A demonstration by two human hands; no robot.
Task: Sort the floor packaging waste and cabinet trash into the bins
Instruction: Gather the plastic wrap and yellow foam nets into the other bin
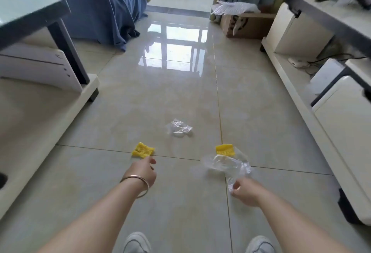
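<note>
Pickup: right hand grip pinches clear wrap at 5 o'clock; left hand meets yellow foam at 7 o'clock, grip state cannot be told; pinch firmly before lifting.

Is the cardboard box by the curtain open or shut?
Open: the cardboard box has its top flaps spread, and crumpled white wrapping sticks out over its rim.

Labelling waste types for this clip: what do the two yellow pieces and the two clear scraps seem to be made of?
Left yellow piece and right yellow piece: probably soft foam netting, matte, with a ribbed mesh texture. Small clear scrap and large clear wrap, pinched by the right hand: most likely thin plastic film, glossy and see-through, crinkled with bright glints.
</note>
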